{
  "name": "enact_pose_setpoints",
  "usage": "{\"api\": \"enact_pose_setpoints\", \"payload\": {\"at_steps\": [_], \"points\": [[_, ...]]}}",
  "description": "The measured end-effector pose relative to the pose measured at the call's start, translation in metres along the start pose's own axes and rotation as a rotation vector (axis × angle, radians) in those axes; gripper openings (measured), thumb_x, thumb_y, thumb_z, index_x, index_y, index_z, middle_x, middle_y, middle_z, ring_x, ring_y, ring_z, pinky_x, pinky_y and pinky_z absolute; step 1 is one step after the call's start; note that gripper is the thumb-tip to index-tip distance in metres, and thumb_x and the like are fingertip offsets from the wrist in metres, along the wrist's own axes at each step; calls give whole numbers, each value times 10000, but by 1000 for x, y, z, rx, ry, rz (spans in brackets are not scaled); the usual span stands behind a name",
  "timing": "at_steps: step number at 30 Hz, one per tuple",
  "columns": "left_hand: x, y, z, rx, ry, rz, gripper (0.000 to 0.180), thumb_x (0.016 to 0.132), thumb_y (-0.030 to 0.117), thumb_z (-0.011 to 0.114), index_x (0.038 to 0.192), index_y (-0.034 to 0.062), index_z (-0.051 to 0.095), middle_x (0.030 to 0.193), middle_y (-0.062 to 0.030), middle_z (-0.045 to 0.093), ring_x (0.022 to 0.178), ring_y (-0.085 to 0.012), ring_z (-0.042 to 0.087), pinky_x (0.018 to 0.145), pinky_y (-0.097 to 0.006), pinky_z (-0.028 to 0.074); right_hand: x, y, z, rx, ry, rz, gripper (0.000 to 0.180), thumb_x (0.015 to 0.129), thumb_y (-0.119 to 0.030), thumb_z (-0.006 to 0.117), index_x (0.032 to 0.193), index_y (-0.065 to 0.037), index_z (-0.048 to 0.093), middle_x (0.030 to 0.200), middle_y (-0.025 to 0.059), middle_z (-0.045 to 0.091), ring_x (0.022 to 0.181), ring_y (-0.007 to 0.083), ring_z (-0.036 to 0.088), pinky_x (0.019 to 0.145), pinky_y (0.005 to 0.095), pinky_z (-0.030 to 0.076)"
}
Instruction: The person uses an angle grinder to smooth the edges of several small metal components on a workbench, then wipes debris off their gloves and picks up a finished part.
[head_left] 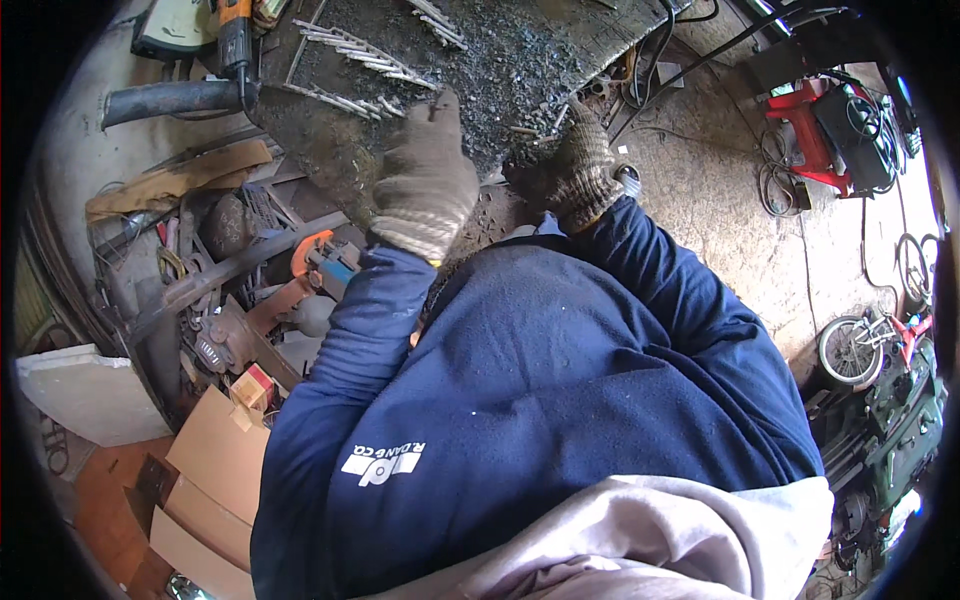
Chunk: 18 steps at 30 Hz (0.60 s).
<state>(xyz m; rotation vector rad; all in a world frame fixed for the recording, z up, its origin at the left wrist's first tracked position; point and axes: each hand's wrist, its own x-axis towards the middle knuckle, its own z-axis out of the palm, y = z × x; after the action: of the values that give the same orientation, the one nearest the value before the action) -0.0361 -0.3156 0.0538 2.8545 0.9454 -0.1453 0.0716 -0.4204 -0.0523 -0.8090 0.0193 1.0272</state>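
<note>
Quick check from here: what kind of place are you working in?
Likely a metal workshop: a steel bench gritty with filings and rods, a red welder with cables on the floor, scrap machine parts.

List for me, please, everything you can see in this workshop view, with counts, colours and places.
Metal worktable: one, dark grey, gritty, top centre.
Thin metal rods: a loose bunch, silvery, on the worktable's left part.
Power tool: one, orange and black, top left at the table edge.
Cardboard sheets: several, brown, lower left floor.
Scrap machine parts: a pile, rusty and orange, left.
Red machine: one, red and black, upper right.
Small bicycle: one, red frame, right edge.
Left hand: grey-brown knit glove, at the table's near edge.
Right hand: same glove, at the table's near edge; grip unclear.
</note>
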Motion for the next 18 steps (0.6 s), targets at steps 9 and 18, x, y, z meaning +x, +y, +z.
{"api": "enact_pose_setpoints", "payload": {"at_steps": [9,18], "points": [[1,49,6,-53,34,203,391,919,82,558,1310,103,560,1142,-173,617,990,-388,673,813,-484,581,13,15,-18,365,105,204,485,1031,-477,424,1192,-97,679,1080,127,726,969,306,680,935,487,535],[46,12,15,-1,133,161,442,932,68,541,1372,96,570,1245,-171,604,1108,-362,652,924,-467,565,-10,-14,4,665,24,299,470,1038,-435,436,1115,-52,697,1026,111,751,887,257,736,803,407,623]]}}
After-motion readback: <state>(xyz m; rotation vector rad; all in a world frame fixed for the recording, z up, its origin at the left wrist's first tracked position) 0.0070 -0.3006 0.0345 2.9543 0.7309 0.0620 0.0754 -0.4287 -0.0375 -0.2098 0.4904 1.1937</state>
